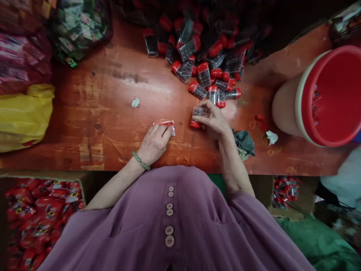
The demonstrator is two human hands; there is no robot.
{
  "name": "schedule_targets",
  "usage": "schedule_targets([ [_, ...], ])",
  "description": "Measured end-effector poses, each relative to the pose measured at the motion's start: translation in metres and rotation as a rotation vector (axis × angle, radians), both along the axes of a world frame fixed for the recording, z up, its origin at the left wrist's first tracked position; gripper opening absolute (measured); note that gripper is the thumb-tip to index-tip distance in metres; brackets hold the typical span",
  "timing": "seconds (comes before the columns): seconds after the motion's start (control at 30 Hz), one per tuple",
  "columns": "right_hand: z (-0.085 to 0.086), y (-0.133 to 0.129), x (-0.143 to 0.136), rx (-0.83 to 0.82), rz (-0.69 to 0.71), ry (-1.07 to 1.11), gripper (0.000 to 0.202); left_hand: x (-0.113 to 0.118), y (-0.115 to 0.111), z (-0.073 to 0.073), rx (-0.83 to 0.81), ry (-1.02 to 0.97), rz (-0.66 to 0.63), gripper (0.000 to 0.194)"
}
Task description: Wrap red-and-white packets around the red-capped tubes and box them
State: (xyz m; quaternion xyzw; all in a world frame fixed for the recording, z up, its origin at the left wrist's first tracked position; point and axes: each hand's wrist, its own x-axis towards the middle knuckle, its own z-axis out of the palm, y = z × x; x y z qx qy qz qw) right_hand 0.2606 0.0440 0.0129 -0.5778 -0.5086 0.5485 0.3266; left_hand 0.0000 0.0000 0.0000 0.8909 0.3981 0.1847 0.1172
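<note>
My left hand (154,142), with a green bead bracelet at the wrist, rests on the red-brown wooden table (93,124) and pinches a small flat red-and-clear packet (165,124) lying on the wood. My right hand (213,119) grips a small clear box with a red cap (196,116), cap pointing toward me, just above the table. A heap of several more red-capped clear boxes (203,60) lies right beyond my right hand.
A large red-lined bucket (324,98) lies on its side at the right. A yellow bag (24,116) and bags of packets sit at the left. A grey rag (244,142) and paper scraps lie nearby. A carton of red packets (39,214) stands below left.
</note>
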Motion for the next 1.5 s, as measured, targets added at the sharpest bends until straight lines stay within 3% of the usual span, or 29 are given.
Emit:
schedule_targets([
  [0.13,0.002,-0.024,-0.004,0.098,-0.148,0.152,0.054,0.001,-0.004,-0.002,-0.008,-0.014,0.028,0.030],
  [0.27,0.002,-0.038,-0.008,0.140,-0.233,0.206,0.049,0.000,-0.005,-0.007,0.085,-0.079,0.009,0.029],
  [0.63,0.001,-0.055,-0.013,-0.006,-0.240,0.339,0.039,-0.006,0.006,0.002,-0.115,-0.215,0.019,0.029],
  [0.77,-0.001,-0.059,-0.013,-0.081,-0.204,0.365,0.046,-0.005,0.005,0.006,-0.162,-0.193,0.029,0.029],
  [1.03,0.001,-0.054,-0.017,-0.128,-0.307,0.419,0.043,0.001,-0.002,0.009,-0.037,-0.030,0.077,0.028],
  [1.23,-0.002,-0.058,-0.025,-0.156,-0.401,0.479,0.047,-0.003,0.002,0.011,0.003,-0.223,0.180,0.024],
  [1.5,-0.004,-0.066,-0.034,-0.135,-0.416,0.424,0.043,-0.005,0.007,0.020,-0.160,-0.420,0.159,0.021],
])
